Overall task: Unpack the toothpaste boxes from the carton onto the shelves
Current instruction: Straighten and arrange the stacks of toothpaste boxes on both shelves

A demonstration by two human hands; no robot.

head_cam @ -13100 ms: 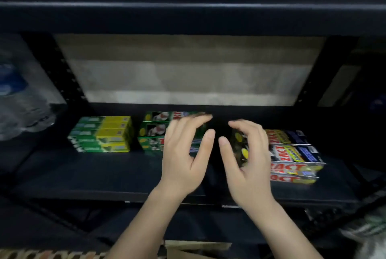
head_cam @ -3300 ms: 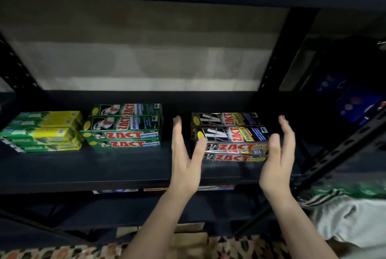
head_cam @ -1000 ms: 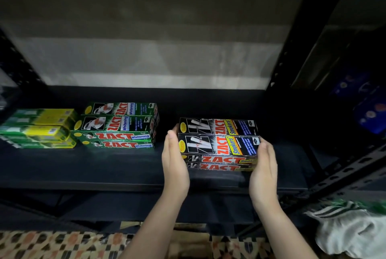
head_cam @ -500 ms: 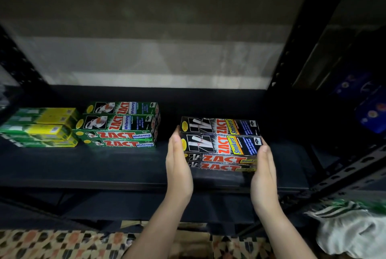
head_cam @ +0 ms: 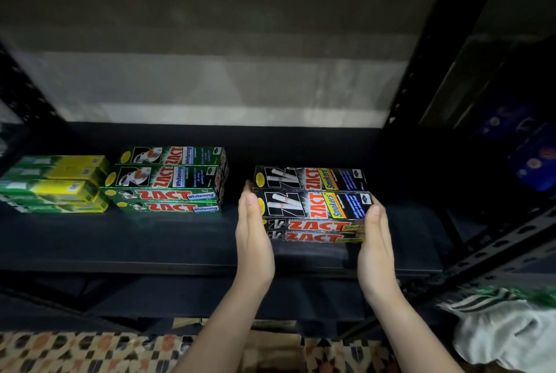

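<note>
My left hand point(head_cam: 251, 240), fingers straight, presses flat on the left end of the stack of black ZACT Smokers toothpaste boxes point(head_cam: 313, 204). My right hand point(head_cam: 374, 247) does the same on the right end, palm flat, fingers straight. Stack sits on the dark metal shelf point(head_cam: 150, 240), right of centre. Stack of green ZACT Whitening boxes point(head_cam: 168, 181) left of it, apart. Green-and-yellow boxes point(head_cam: 57, 183) touch those, far left. Patterned floor point(head_cam: 75, 351) below; brown cardboard carton point(head_cam: 270, 339) edge between my forearms.
</note>
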